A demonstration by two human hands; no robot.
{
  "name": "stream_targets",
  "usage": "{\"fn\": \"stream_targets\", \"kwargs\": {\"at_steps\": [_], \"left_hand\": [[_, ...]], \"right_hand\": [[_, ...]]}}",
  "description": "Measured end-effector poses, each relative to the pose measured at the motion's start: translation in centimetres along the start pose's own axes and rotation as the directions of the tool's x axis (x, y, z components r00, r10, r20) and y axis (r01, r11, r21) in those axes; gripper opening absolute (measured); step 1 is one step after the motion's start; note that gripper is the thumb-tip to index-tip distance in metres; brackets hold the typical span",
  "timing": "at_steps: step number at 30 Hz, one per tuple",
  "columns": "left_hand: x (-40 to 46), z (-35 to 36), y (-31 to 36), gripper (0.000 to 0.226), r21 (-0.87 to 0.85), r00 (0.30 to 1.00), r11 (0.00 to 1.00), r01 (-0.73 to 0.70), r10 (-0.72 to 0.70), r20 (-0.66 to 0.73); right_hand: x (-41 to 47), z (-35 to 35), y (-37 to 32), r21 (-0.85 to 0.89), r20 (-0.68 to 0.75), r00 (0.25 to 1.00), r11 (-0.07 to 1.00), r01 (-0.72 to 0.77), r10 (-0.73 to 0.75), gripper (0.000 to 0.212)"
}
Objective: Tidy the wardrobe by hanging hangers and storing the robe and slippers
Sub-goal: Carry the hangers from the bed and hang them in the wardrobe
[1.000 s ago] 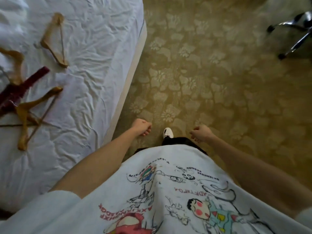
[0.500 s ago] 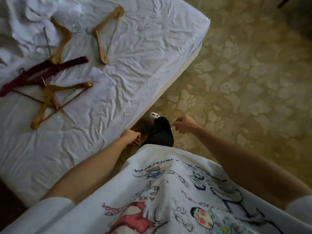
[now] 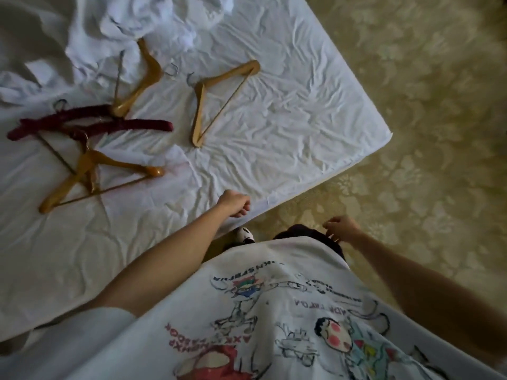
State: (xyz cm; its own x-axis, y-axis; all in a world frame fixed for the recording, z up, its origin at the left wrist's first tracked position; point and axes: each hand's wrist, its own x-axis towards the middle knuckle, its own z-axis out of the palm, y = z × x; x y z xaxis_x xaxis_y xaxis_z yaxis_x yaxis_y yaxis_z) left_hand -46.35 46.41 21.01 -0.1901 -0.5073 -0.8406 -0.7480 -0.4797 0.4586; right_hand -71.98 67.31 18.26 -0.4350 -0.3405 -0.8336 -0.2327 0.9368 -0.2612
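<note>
Wooden hangers lie scattered on the bed (image 3: 274, 127), none yet hung. One wooden hanger (image 3: 219, 102) lies alone near the middle of the sheet. A second wooden hanger (image 3: 140, 78) lies farther left, its lower end touching a dark red padded hanger (image 3: 93, 124). A third wooden hanger (image 3: 93, 176) lies nearest on the left, crossed by what appears to be another padded or wooden piece; the exact count in that pile cannot be told. A heap of white cloth (image 3: 137, 20) sits at the far edge of the bed; whether it is the robe cannot be told. No slippers and no wardrobe are in view.

The left hand (image 3: 236, 202) hangs over the near edge of the bed, fingers loosely curled, holding nothing. The right hand (image 3: 340, 229) hangs over the patterned carpet (image 3: 425, 133), fingers also loosely curled and empty.

Judgement: the task is at an early stage. Every visible hanger remains to be collected and hung; robe and slipper storage is likewise outstanding. The lone hanger is the closest to the left hand.
</note>
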Motion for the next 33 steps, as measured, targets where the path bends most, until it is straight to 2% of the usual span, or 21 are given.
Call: {"fn": "stream_targets", "kwargs": {"at_steps": [4, 9, 17, 26, 33], "left_hand": [[3.3, -0.4, 5.4, 0.024, -0.051, 1.0, 0.999, 0.01, -0.011, -0.022], [5.9, -1.4, 10.9, 0.021, -0.205, 0.988, 0.976, 0.07, -0.096, -0.122], [8.3, -3.7, 16.0, 0.022, -0.399, 0.929, 0.902, 0.164, -0.277, -0.245], [11.3, -8.9, 13.8, 0.019, -0.591, 0.892, 0.79, 0.165, -0.375, -0.252], [16.4, -16.8, 10.0, 0.019, -0.672, 0.881, 0.732, 0.112, -0.386, -0.274]], "right_hand": [[5.3, -4.6, -4.7, -0.08, 0.032, 0.997, 0.995, 0.067, -0.064, 0.019], [10.2, -9.5, -14.6, -0.18, 0.131, 0.974, 0.962, 0.206, -0.184, 0.014], [15.7, -14.0, -30.1, -0.245, 0.333, 0.889, 0.881, 0.405, -0.316, 0.013], [18.1, -8.5, -40.7, -0.284, 0.448, 0.822, 0.816, 0.503, -0.35, 0.017], [21.4, -0.7, -46.5, -0.324, 0.452, 0.831, 0.809, 0.49, -0.322, 0.015]]}}
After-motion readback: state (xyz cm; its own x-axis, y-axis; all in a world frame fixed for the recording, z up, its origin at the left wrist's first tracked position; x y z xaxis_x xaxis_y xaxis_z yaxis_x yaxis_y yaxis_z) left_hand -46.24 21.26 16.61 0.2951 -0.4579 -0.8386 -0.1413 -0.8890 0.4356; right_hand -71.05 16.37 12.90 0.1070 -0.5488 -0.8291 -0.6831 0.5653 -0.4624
